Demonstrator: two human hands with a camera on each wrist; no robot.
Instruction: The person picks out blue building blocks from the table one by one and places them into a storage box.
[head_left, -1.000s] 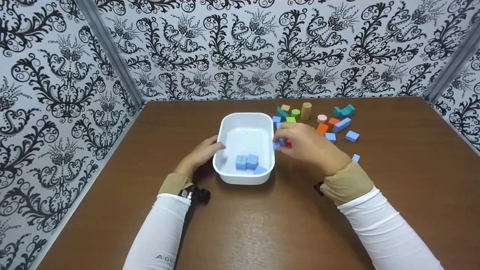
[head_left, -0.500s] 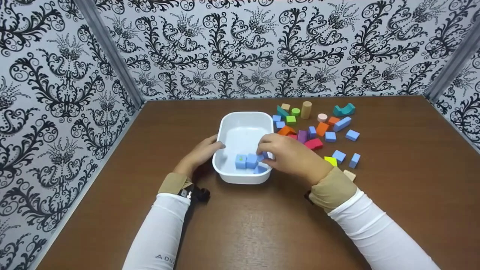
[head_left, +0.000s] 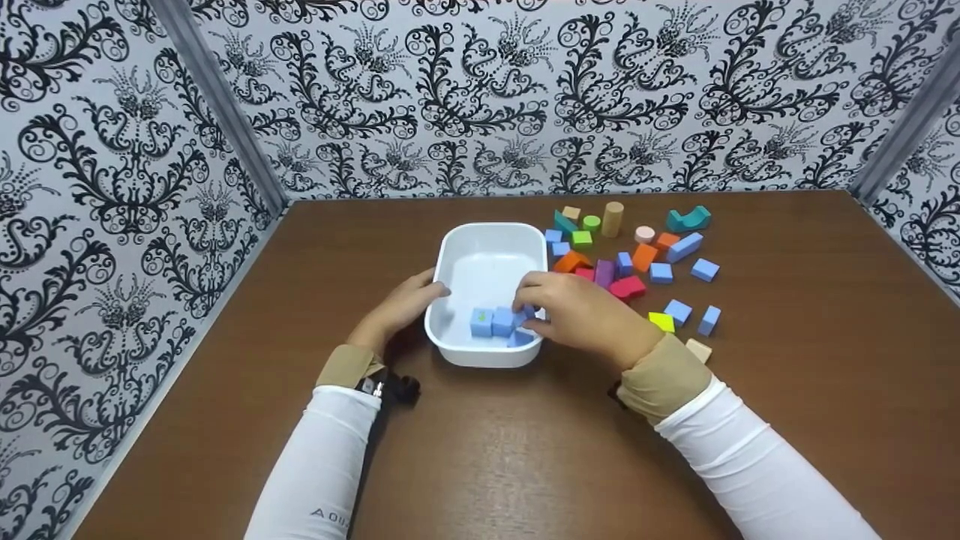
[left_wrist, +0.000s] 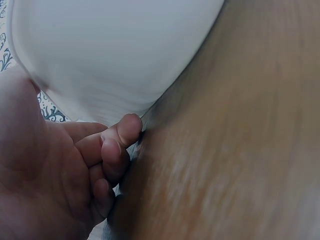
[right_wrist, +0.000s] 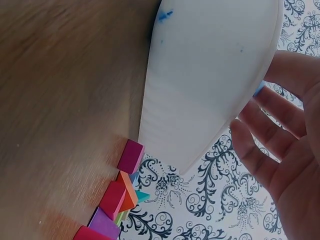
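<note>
A white plastic bin (head_left: 487, 358) stands mid-table in the head view. My left hand (head_left: 403, 306) grips its left rim, thumb over the edge; in the left wrist view the fingers (left_wrist: 115, 155) lie curled against the outer wall. Over the bin's front right corner, my right hand (head_left: 581, 311) pinches a small blue block (head_left: 528, 310), partly hidden by the fingers. Beside that lie a blue cube with a green mark (head_left: 481, 324), another blue cube (head_left: 503, 322) and a further blue block (head_left: 519, 340). From the right wrist, only a sliver of the pinched block (right_wrist: 259, 88) shows.
Right of the bin are scattered blocks: a red block (head_left: 628, 288), a purple block (head_left: 604, 273), a yellow block (head_left: 661, 322), a tan cylinder (head_left: 613, 220) and several blue ones. Patterned walls (head_left: 487, 97) bound the brown table (head_left: 480, 450) behind and at the sides.
My right hand has carried the blue block from beside the bin's right wall leftward over the rim, then lowered slightly inside. My left hand keeps its hold on the rim.
</note>
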